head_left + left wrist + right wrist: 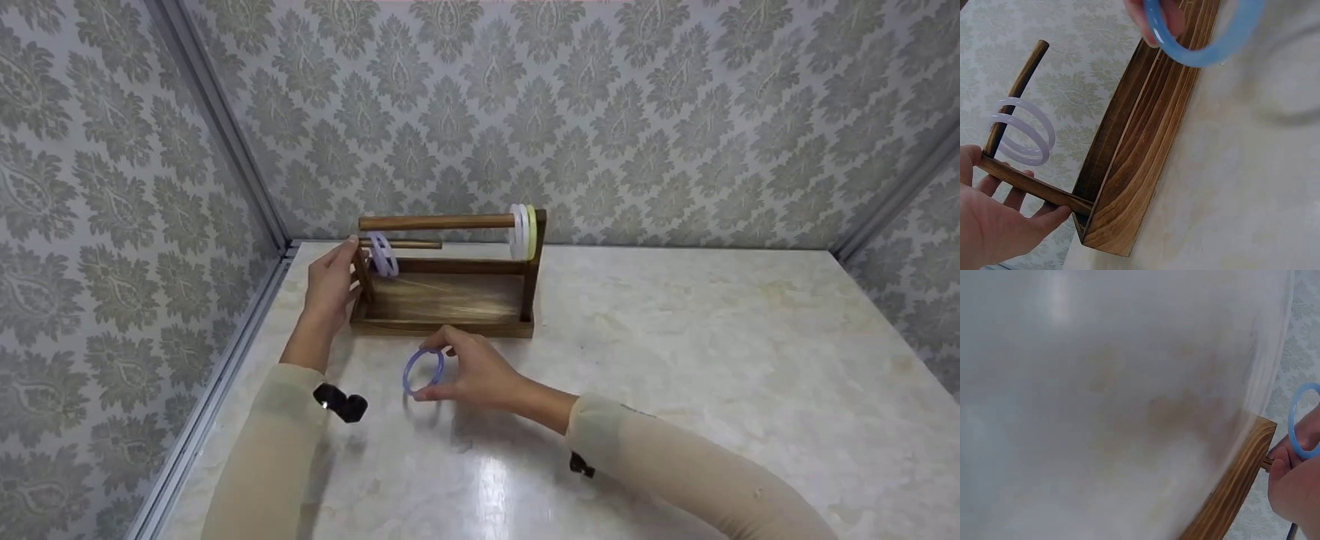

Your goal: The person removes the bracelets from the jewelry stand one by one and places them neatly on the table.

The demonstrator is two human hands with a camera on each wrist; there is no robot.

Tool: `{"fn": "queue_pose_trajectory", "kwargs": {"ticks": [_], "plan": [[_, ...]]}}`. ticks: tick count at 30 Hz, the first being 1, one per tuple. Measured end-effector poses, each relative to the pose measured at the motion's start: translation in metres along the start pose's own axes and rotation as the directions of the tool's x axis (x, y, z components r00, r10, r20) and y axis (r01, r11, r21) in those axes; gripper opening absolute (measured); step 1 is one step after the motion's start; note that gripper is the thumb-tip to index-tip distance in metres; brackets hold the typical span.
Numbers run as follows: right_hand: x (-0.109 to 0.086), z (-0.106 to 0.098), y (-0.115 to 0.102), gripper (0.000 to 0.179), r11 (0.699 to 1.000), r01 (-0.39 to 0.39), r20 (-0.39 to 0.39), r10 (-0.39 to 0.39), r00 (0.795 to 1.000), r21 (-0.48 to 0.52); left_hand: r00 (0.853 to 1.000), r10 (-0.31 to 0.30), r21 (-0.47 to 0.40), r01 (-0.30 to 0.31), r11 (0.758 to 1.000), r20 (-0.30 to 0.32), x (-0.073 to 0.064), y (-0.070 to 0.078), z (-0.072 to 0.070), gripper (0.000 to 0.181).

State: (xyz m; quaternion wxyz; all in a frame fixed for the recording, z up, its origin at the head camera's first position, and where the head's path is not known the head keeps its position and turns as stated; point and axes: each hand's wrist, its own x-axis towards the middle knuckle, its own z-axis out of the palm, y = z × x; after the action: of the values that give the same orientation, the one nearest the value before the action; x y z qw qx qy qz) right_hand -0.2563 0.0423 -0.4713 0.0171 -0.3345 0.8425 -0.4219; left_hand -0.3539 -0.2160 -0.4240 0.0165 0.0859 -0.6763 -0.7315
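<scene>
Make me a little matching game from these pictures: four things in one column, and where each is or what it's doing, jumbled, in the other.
Things:
1. Blue ring
2. Lilac rings
3. Yellow ring
4. Left hand

Places and states:
A. Around the long rod, at its right end
B. Gripping the left post
C. Held between the fingers and thumb of the right hand
D. Hanging on the short rod

Right pairs: 1-C, 2-D, 3-A, 4-B
</scene>
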Motion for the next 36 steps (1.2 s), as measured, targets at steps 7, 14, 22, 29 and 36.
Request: {"fn": "queue_pose_trajectory", "kwargs": {"ticks": [7,14,22,29,36], "plan": [[-0.002,0.006,0.007,0.066,0.999,-0.031,0.023,0.031,0.999,-0.013,1.0,-0.011,0.011,0.011,1.0,-0.013,0.002,0.0,0.001,0.062],[-0.005,0.005,0.01,0.067,0.993,-0.105,0.033,0.107,0.994,-0.049,1.0,-0.011,0.018,0.012,1.0,-0.005,0.0,0.0,0.001,0.063],[0.006,-0.002,0.021,0.066,0.984,-0.169,0.027,0.17,0.985,-0.059,1.0,-0.006,0.022,0.007,1.0,-0.007,-0.001,0.001,0.0,0.063],[0.01,-0.006,0.028,0.069,0.985,-0.168,0.045,0.17,0.984,-0.043,1.0,-0.005,0.01,0.004,1.0,0.004,-0.001,0.0,0.0,0.064],[0.011,-0.004,0.034,0.072,0.987,-0.126,0.055,0.132,0.99,-0.096,0.999,-0.023,0.014,0.024,1.0,-0.03,0.002,0.0,0.001,0.065]]}}
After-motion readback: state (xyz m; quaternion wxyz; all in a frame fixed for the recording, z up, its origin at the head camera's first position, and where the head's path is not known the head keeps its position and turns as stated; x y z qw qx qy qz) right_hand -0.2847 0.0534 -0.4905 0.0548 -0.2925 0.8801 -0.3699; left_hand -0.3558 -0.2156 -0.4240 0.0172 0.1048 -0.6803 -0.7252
